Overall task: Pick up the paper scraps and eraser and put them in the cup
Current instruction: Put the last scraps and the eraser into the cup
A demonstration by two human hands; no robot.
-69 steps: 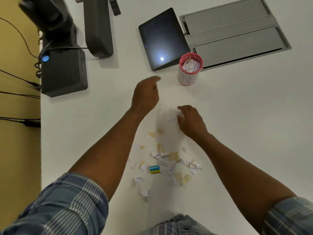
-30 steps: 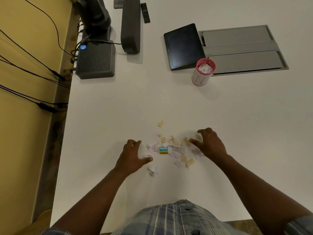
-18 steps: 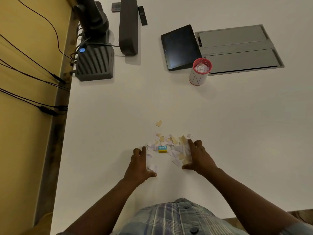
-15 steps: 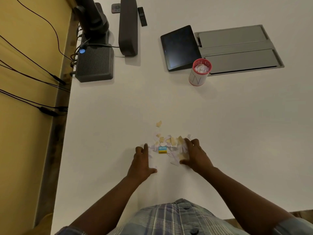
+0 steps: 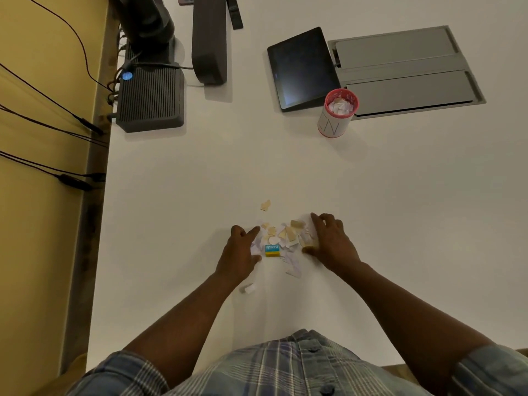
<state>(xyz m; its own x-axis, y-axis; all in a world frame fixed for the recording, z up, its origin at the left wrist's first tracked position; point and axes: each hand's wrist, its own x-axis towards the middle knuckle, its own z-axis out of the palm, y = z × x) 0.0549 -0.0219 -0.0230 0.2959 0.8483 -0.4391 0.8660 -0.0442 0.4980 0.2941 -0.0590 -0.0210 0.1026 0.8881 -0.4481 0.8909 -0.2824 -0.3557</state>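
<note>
A small heap of white and tan paper scraps point(image 5: 285, 237) lies on the white table point(image 5: 400, 210), with a blue and yellow eraser point(image 5: 271, 250) at its near edge. My left hand point(image 5: 239, 254) presses against the heap's left side, fingers spread. Cupped against the right side is my right hand point(image 5: 331, 242). One tan scrap point(image 5: 265, 205) lies apart, just beyond the heap. A white scrap point(image 5: 248, 288) sits near my left wrist. The pink-rimmed white cup point(image 5: 337, 113) stands far off at the back right, with scraps inside.
A dark tablet point(image 5: 301, 68) leans behind the cup, next to a grey recessed panel point(image 5: 405, 71). At the back left stand a black ribbed box point(image 5: 150, 100) and a dark bar-shaped device point(image 5: 209, 38). Cables hang off the table's left edge.
Both hands came back from the cup to the scraps and have closed in from either side, pushing the spread scraps and eraser into a tighter heap.
</note>
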